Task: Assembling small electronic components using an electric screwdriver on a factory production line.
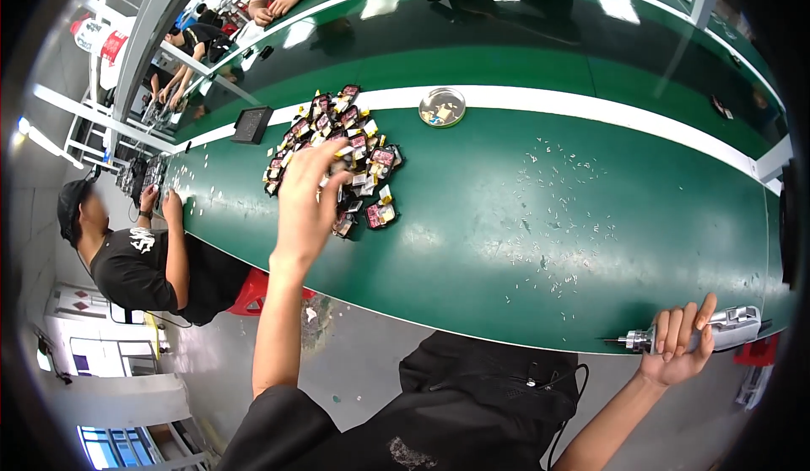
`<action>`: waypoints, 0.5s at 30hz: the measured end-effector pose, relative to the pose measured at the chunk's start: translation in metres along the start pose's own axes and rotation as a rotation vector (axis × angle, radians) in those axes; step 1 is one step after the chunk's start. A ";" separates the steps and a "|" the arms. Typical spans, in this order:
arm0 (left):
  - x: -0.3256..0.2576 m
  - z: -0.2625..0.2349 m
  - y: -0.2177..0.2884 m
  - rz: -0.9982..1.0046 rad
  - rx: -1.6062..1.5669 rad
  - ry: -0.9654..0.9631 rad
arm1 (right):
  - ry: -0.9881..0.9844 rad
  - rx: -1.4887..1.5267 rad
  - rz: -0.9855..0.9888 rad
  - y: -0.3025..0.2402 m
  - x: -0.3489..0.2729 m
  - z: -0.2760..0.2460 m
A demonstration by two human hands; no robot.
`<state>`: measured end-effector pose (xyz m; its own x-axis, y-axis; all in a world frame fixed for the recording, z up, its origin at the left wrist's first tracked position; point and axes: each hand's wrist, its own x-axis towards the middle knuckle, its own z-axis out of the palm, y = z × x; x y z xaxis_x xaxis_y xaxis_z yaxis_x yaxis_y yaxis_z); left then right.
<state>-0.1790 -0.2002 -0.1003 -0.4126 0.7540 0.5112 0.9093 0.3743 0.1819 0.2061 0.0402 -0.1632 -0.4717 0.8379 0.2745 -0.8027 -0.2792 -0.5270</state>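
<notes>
My left hand (305, 197) reaches over a heap of small black electronic modules (380, 157) with pink-red faces and white and yellow tags. Its thumb and forefinger are apart, and parts of the heap show between them; I see nothing gripped. At the right end of the bench, my right hand (680, 336) is wrapped round a silver-grey electric screwdriver (736, 326). The screwdriver lies sideways along the front edge, its thin bit pointing left.
Small pale slivers (561, 218) lie scattered on the green bench top (456, 243). A round tin (442, 107) and a black tray (251, 125) stand along the back. To the left sits a co-worker (139, 260); other people work beyond the white rail (582, 110).
</notes>
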 end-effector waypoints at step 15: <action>0.018 0.077 0.085 0.240 -0.228 -0.128 | 0.194 0.264 0.089 0.016 -0.009 0.003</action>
<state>-0.1129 -0.1137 -0.1402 -0.1760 0.8729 0.4550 0.9639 0.0589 0.2598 0.1962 0.0262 -0.1720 -0.4864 0.8713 0.0655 -0.8403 -0.4460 -0.3081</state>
